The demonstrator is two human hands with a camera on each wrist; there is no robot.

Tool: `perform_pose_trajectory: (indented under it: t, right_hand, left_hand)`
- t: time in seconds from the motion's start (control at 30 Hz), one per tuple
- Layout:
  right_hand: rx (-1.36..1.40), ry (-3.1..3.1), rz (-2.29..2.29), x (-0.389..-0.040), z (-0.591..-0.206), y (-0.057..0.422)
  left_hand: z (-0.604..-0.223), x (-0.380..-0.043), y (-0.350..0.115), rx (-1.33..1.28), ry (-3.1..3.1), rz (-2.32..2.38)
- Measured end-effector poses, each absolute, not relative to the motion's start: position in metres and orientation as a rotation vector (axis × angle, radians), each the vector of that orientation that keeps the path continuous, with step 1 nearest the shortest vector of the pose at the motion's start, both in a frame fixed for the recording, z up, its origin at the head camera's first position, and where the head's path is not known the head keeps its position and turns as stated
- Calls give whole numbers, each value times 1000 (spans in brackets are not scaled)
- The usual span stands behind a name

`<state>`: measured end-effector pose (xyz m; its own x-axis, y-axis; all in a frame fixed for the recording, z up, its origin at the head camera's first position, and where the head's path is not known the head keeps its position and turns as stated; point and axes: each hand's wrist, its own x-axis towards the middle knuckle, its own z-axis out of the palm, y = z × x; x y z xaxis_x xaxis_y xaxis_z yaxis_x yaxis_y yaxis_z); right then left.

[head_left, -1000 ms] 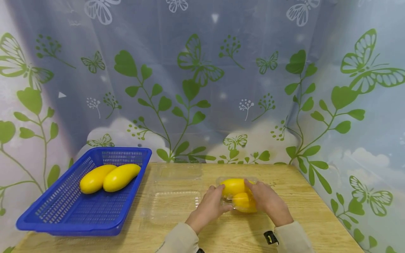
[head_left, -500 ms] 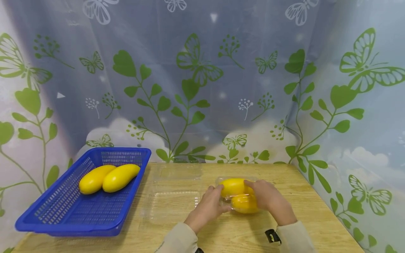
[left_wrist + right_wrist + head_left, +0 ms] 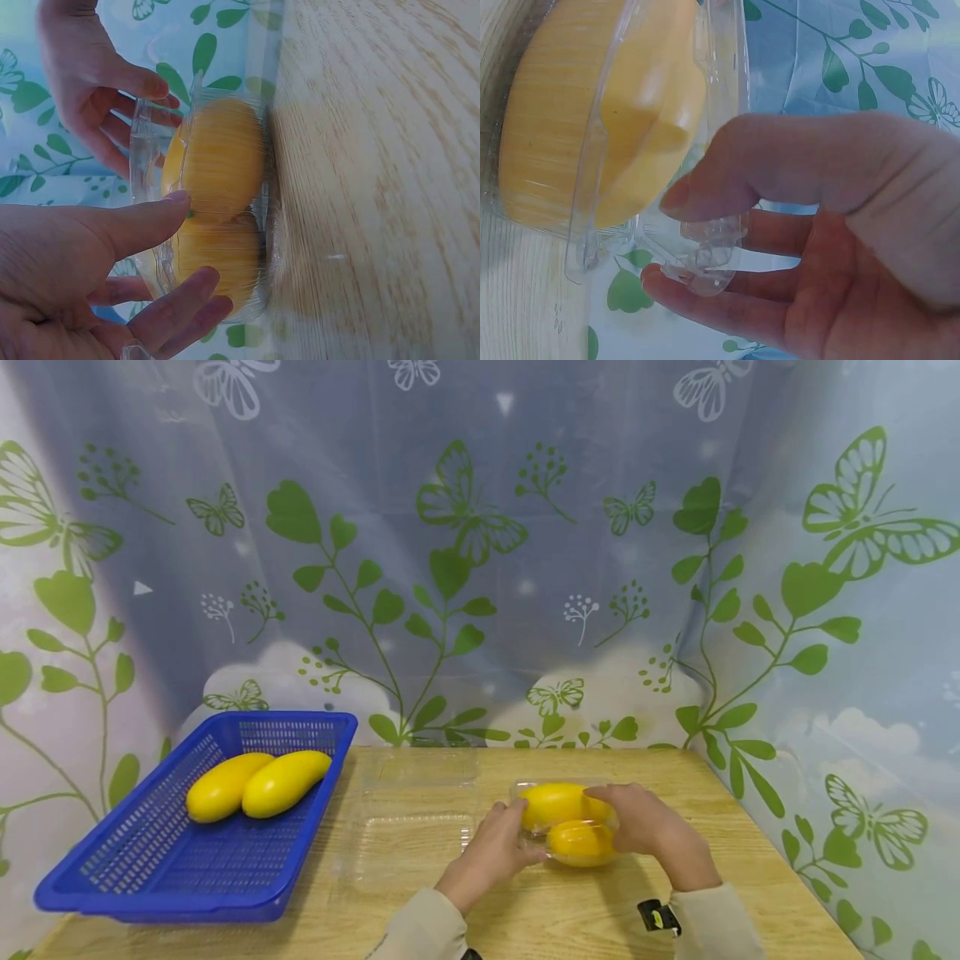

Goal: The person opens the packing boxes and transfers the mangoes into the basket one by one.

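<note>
A clear plastic clamshell box (image 3: 516,788) stands on the table at the right of the head view, with two yellow mangoes, a far one (image 3: 553,804) and a near one (image 3: 581,837), inside. My left hand (image 3: 487,853) holds the box's left side; in the left wrist view its thumb (image 3: 154,221) lies against the rim and the fingers reach along the side. At the box's right end, my right hand (image 3: 648,825) pinches the lid's edge between thumb (image 3: 712,184) and fingers. The lid stands slightly apart from the base there.
A blue plastic basket (image 3: 172,906) at the left holds two more mangoes (image 3: 287,783). Between it and my hands, another clear plastic box (image 3: 412,847) lies unfolded on the wooden table (image 3: 757,902). A patterned curtain (image 3: 480,610) hangs behind and to the sides.
My right hand has shifted a little to the right, its fingers moving from over the mangoes to the box's right end. My left hand has stayed nearly still.
</note>
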<state>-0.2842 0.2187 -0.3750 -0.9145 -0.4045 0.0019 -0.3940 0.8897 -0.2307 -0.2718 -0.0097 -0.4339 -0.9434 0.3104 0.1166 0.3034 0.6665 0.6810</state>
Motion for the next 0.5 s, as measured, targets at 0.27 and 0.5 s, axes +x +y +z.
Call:
perform_pose_trajectory:
  t: [0.27,0.5]
  right_hand:
    - [-672,2987,-410,-286,-374,225]
    - [-692,2965,-447,-288,-373,231]
  left_hand:
    - [-434,-273,-10,513,2855,1162]
    - [-435,-274,-10,514,2853,1161]
